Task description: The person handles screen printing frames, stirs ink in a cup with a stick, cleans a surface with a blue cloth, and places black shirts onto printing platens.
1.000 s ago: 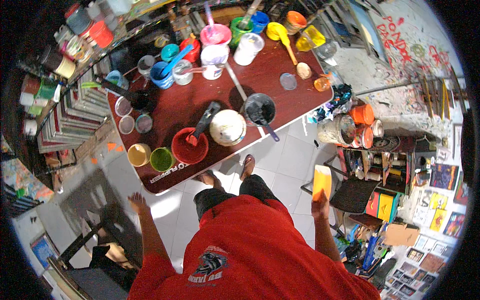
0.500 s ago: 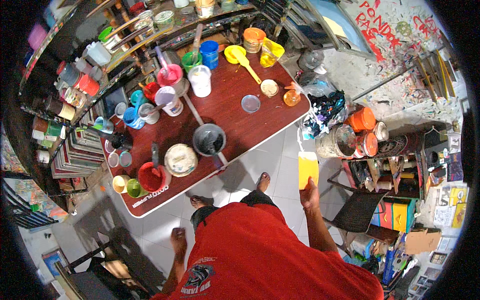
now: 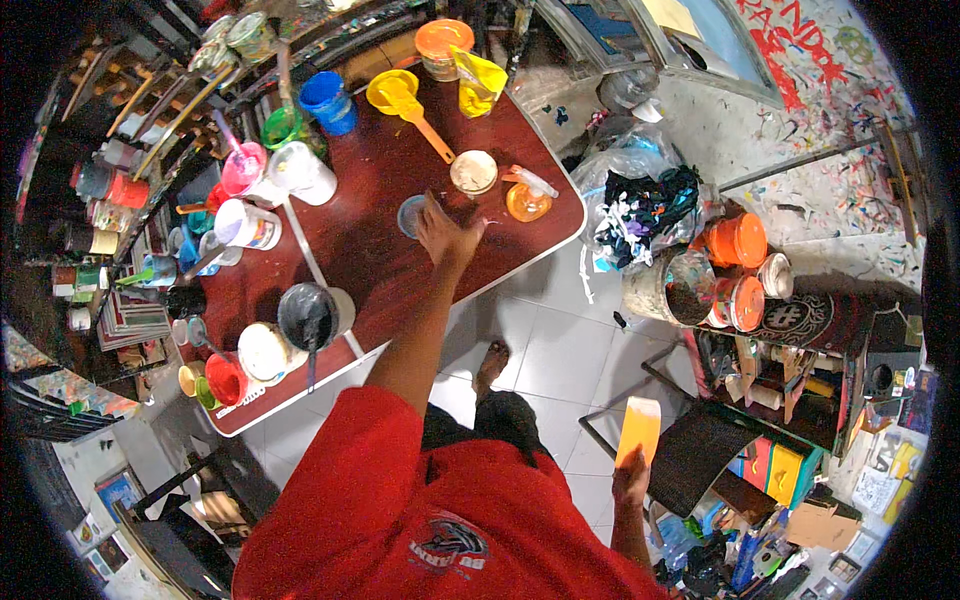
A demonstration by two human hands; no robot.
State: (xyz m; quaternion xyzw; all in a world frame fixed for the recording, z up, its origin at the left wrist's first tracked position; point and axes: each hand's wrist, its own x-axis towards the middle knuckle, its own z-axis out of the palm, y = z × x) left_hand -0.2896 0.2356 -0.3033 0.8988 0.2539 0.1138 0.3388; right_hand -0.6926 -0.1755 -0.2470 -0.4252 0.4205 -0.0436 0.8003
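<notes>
My left hand [image 3: 450,236] reaches out over the dark red table [image 3: 375,250], fingers spread and thumb apart. Its fingertips overlap the edge of a round translucent bluish lid [image 3: 408,216]; whether they touch it I cannot tell. Just beyond the hand is a small round tub with a pale top [image 3: 474,172]. To its right lies a small orange container [image 3: 527,202] with a clear piece across it. Low on my right side, my right hand [image 3: 631,480] is closed round the lower end of a flat yellow rectangular piece [image 3: 637,430] with a whitish upper end.
A yellow scoop-shaped strainer [image 3: 397,96], a blue bucket [image 3: 328,102] and a white bucket [image 3: 302,172] stand along the far side. A dark grey bucket [image 3: 308,316] is at the near edge. Bagged rags [image 3: 640,215] and a black chair [image 3: 700,455] are to the right.
My left hand has come up from my side to above the table, by the lid. The right hand, still gripping the yellow piece, is lower. The view has shifted.
</notes>
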